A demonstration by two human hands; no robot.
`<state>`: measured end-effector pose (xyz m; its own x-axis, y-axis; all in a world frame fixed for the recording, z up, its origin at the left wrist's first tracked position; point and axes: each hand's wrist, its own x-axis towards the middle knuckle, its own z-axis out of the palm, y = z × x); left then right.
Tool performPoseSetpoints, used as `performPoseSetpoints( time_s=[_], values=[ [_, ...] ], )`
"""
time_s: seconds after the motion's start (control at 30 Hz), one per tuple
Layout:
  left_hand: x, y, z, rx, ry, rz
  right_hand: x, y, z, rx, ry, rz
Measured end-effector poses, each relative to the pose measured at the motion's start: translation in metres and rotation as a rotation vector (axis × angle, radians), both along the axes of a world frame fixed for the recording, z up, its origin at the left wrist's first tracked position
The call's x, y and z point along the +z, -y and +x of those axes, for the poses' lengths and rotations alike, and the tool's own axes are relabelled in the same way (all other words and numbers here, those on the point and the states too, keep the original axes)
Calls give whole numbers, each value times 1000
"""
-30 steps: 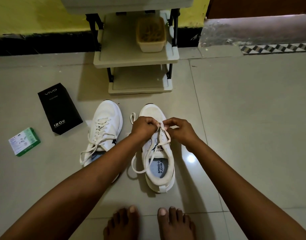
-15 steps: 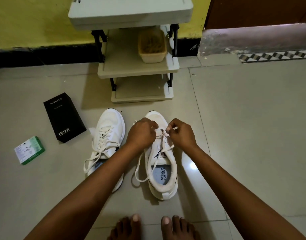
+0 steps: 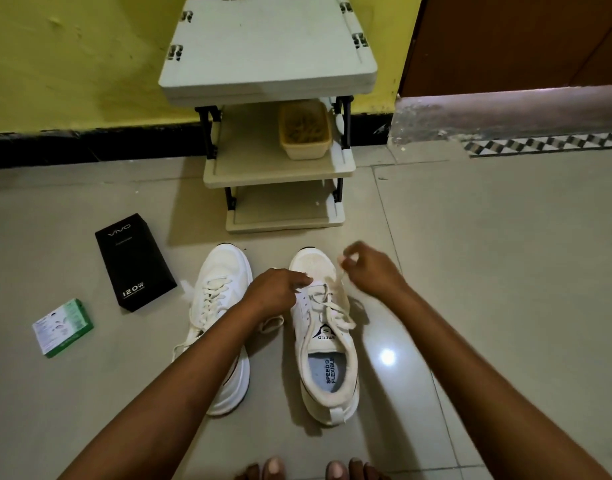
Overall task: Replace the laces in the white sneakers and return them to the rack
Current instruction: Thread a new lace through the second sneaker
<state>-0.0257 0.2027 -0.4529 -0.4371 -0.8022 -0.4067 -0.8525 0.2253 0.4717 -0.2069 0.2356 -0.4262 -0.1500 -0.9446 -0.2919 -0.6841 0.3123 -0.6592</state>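
A: Where are the sneakers?

B: Side by side on the tiled floor (image 3: 488,271), toes toward the rack (image 3: 270,84), just in front of its lowest shelf. The left sneaker (image 3: 225,289) is partly covered by the forearm. The right sneaker (image 3: 327,341) shows its insole printed "SPEED FLEXIBLE".

A: And the hands?

B: The right hand (image 3: 372,270) is raised beside the right sneaker's toe, fingers curled and pinching the end of a lace (image 3: 335,282) that runs up from the eyelets. The left hand (image 3: 275,292) rests at the front of the lacing, fingers stretched toward the eyelets. Whether it pinches the lace or only presses there, I cannot tell.

A: The laces on the other shoe?

B: Threaded across the left sneaker, loose ends trailing onto the floor.

A: Anything else around?

B: A black box (image 3: 135,261) marked "120W" lies left of the sneakers, and a small green and white box (image 3: 63,328) farther left. A tan container (image 3: 305,130) sits on the rack's middle shelf. Bare toes show at the bottom edge.
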Motion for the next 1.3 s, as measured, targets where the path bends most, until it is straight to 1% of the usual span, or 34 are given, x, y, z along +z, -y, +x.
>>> performPoseSetpoints(
  time_s=[0.03,0.07,0.1,0.13,0.17,0.2,0.23,0.27,0.33,0.37,0.4,0.43,0.47,0.53,0.57,0.6,0.63,0.7,0.77,0.8,0.83,0.9,0.97,1.0,1.03,1.07,1.1,1.17,1.2,1.23,1.27,1.3],
  values=[
    [-1,-1,1,-16,13,-6,-19,-7,8,85,-109,88],
    [-2,-1,1,-30,25,-11,-30,-12,12,130,-176,120],
    [-4,-2,1,-36,30,-11,-35,-14,14,147,-218,109],
    [-4,-3,2,-33,25,-10,-34,-13,12,157,-233,90],
    [-6,-3,3,-27,16,-6,-29,-10,9,162,-189,71],
    [-7,-4,3,-22,6,-2,-18,-7,7,139,-58,52],
    [-7,-4,4,-20,4,-2,-3,-4,4,94,146,34],
    [-7,-4,4,-19,6,-3,17,-1,2,38,393,-13],
    [-7,-4,3,-20,17,-8,65,3,-6,-101,910,-217],
    [-6,-4,2,-21,21,-8,86,4,-12,-149,1136,-330],
    [-5,-4,2,-26,25,-7,102,6,-19,-179,1276,-424],
    [-4,-4,2,-34,31,-6,112,8,-25,-195,1279,-489],
    [-2,-5,1,-43,38,-3,115,10,-28,-213,1138,-516],
    [-1,-5,1,-53,51,-3,102,12,-26,-234,664,-431],
    [-1,-6,2,-53,52,-1,88,12,-23,-253,458,-357],
    [-1,-7,2,-52,44,-2,73,9,-18,-260,297,-287],
    [-2,-7,3,-47,24,-3,57,4,-13,-207,174,-220],
    [-5,-10,6,-7,-68,-30,25,-6,-2,56,-30,-54],
    [-10,-15,10,58,-173,-122,-3,-15,7,280,-154,133],
    [-13,-18,13,92,-199,-172,-13,-19,10,321,-161,203],
    [-15,-21,15,124,-214,-206,-18,-21,12,316,-153,224],
    [-18,-24,17,158,-210,-244,-25,-21,12,218,-148,125],
    [-17,-23,16,161,-177,-269,-29,-17,8,126,-217,7],
    [-16,-22,15,162,-167,-275,-29,-15,6,132,-248,-21],
    [-15,-21,14,164,-157,-278,-31,-14,6,155,-232,-34],
    [-15,-21,12,166,-145,-280,-33,-14,5,146,-137,-46],
    [-14,-21,11,165,-129,-279,-30,-14,5,81,45,-49],
    [-13,-21,11,157,-102,-282,-11,-11,-1,-170,476,-131],
    [-13,-21,11,157,-93,-283,0,-8,-8,-266,598,-191],
    [-13,-22,10,158,-89,-285,9,-4,-15,-305,624,-241],
    [-12,-22,9,158,-88,-286,15,1,-22,-290,565,-277],
    [-12,-21,9,158,-84,-286,17,6,-25,-233,455,-286]
  ],
)
